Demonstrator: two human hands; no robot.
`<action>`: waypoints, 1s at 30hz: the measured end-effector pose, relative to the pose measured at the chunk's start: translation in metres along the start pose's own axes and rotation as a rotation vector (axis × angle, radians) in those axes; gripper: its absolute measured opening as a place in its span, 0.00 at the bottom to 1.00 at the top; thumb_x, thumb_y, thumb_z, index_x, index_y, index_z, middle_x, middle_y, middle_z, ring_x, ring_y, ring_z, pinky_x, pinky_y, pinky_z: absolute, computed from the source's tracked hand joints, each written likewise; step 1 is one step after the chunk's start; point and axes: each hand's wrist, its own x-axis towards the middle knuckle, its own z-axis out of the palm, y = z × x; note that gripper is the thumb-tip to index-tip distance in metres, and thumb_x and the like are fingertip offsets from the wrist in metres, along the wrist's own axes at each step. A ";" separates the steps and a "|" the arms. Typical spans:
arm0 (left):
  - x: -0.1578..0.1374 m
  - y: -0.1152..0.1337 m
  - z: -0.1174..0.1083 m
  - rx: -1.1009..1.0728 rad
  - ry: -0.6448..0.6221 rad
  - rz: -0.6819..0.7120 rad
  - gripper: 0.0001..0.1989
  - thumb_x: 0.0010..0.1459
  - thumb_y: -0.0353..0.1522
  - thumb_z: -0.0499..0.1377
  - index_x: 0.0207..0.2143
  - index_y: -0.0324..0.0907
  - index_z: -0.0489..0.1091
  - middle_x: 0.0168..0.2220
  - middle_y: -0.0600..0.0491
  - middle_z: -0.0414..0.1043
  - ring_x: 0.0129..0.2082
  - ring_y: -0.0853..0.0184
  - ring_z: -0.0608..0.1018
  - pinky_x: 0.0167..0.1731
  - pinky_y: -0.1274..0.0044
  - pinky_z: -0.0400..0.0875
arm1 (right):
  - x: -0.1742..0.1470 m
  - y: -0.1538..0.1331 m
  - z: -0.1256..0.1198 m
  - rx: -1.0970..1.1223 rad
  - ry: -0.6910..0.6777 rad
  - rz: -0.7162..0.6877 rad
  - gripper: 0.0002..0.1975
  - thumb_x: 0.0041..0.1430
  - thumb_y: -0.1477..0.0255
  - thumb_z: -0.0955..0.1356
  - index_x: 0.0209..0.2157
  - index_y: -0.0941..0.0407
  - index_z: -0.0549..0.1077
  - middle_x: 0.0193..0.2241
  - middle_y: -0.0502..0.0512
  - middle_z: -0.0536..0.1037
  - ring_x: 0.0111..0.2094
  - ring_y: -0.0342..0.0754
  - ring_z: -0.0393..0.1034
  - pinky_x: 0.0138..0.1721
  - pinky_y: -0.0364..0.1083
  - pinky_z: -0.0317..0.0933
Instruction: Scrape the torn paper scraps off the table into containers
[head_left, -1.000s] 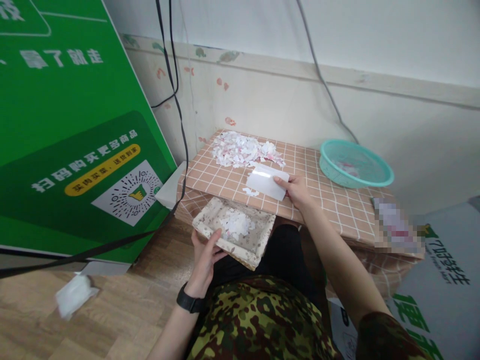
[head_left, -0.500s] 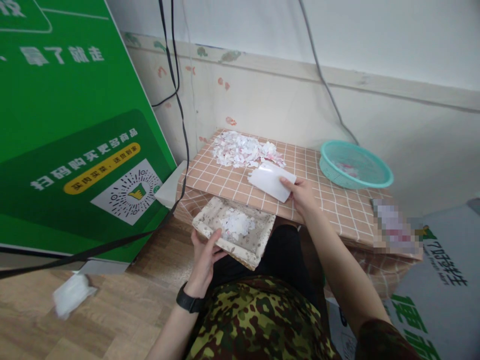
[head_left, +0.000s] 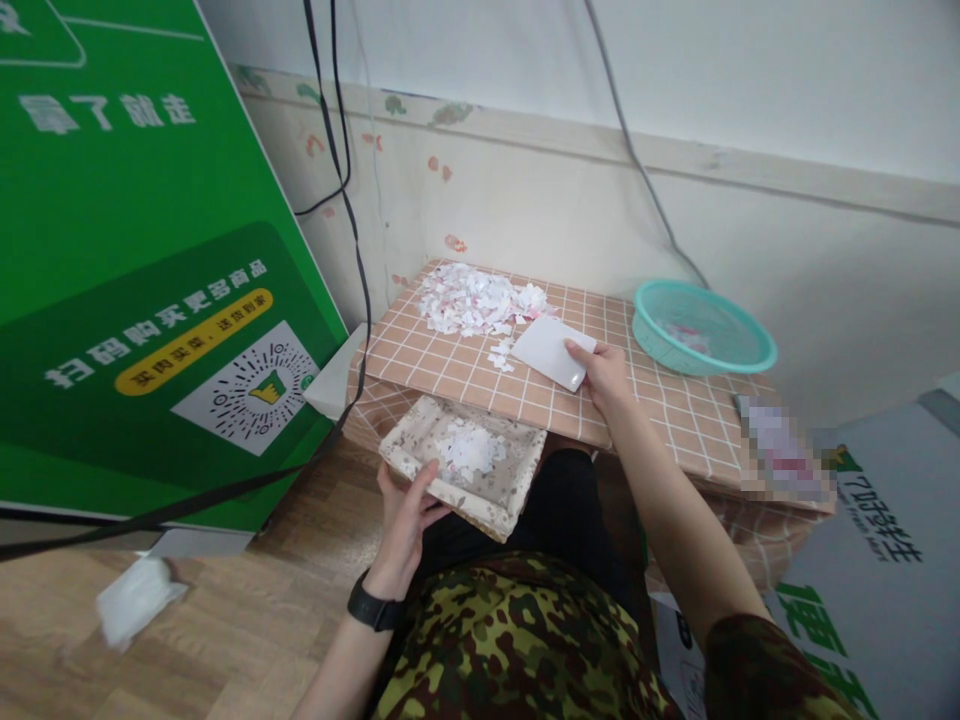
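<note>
My left hand (head_left: 409, 505) grips the near left edge of a shallow, speckled off-white tray (head_left: 517, 490), thumb over the rim, held below the table's front edge. White paper scraps (head_left: 471, 450) lie inside it. My right hand (head_left: 604, 375) pinches a flat white card (head_left: 551, 350) by its right end, tilted low over the tabletop. Beside the card's left edge is a small cluster of scraps (head_left: 501, 355). Behind it spreads a large pile of torn white and pinkish paper (head_left: 472, 300).
The table (head_left: 420, 365) has a brown checked cloth. A turquoise plastic basin (head_left: 705, 355) with some pinkish-white bits stands at its right. A green printed panel (head_left: 172, 200) rises at left, with black cables (head_left: 352, 220) hanging near it. A white plastic bag (head_left: 135, 600) lies on the floor.
The card in my right hand has shifted slightly right and turned, uncovering the small cluster of scraps left of it. My left hand still holds the tray in nearly the same place.
</note>
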 end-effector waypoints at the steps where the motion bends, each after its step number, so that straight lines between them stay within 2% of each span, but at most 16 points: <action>1: 0.000 0.000 0.000 -0.002 0.003 -0.002 0.49 0.51 0.41 0.70 0.65 0.58 0.41 0.55 0.41 0.70 0.35 0.55 0.83 0.34 0.56 0.79 | 0.000 -0.001 0.002 -0.003 0.010 -0.008 0.21 0.38 0.57 0.79 0.30 0.59 0.79 0.29 0.56 0.81 0.24 0.48 0.72 0.23 0.45 0.65; 3: 0.000 -0.001 0.000 0.000 0.009 -0.006 0.49 0.51 0.41 0.69 0.65 0.58 0.41 0.55 0.41 0.70 0.34 0.56 0.83 0.35 0.56 0.79 | -0.002 -0.003 0.006 -0.031 -0.020 0.002 0.21 0.40 0.57 0.78 0.30 0.59 0.78 0.27 0.55 0.81 0.22 0.46 0.70 0.21 0.44 0.63; 8: 0.002 -0.003 -0.002 0.009 0.000 0.006 0.48 0.52 0.41 0.69 0.65 0.58 0.41 0.55 0.42 0.70 0.34 0.56 0.83 0.35 0.55 0.79 | -0.009 -0.006 0.012 -0.043 -0.243 0.106 0.20 0.39 0.58 0.79 0.30 0.58 0.79 0.26 0.54 0.80 0.22 0.44 0.70 0.22 0.43 0.62; 13: 0.002 -0.003 -0.002 0.011 -0.001 0.028 0.47 0.51 0.41 0.69 0.65 0.58 0.43 0.56 0.42 0.70 0.34 0.55 0.83 0.34 0.55 0.79 | -0.013 -0.006 0.013 -0.057 -0.196 0.121 0.22 0.40 0.54 0.78 0.30 0.58 0.78 0.25 0.54 0.80 0.21 0.44 0.68 0.20 0.43 0.61; 15: 0.002 -0.003 -0.002 0.010 -0.001 0.024 0.47 0.51 0.41 0.69 0.65 0.57 0.43 0.54 0.42 0.71 0.34 0.55 0.83 0.34 0.55 0.79 | -0.016 -0.007 0.013 -0.086 -0.252 0.127 0.22 0.40 0.55 0.78 0.29 0.58 0.78 0.26 0.54 0.80 0.21 0.44 0.69 0.21 0.43 0.61; 18: 0.001 -0.003 -0.001 0.008 0.003 0.014 0.48 0.51 0.41 0.69 0.65 0.57 0.42 0.53 0.42 0.72 0.34 0.55 0.83 0.33 0.57 0.80 | -0.019 -0.007 0.016 -0.051 -0.336 0.143 0.21 0.39 0.57 0.79 0.30 0.58 0.79 0.31 0.57 0.82 0.26 0.46 0.73 0.27 0.44 0.66; 23: 0.000 -0.001 -0.001 0.005 0.007 0.022 0.47 0.51 0.41 0.69 0.65 0.57 0.44 0.53 0.42 0.72 0.34 0.57 0.83 0.33 0.61 0.80 | -0.022 -0.003 0.025 -0.015 -0.252 0.110 0.22 0.39 0.56 0.79 0.31 0.58 0.80 0.31 0.55 0.82 0.26 0.46 0.73 0.26 0.44 0.65; 30: -0.002 0.002 0.001 0.001 0.012 0.019 0.47 0.50 0.41 0.70 0.65 0.57 0.45 0.53 0.43 0.72 0.34 0.58 0.83 0.32 0.62 0.80 | -0.044 -0.013 0.033 -0.062 -0.471 0.185 0.20 0.39 0.58 0.79 0.30 0.59 0.80 0.32 0.58 0.83 0.29 0.48 0.75 0.29 0.45 0.67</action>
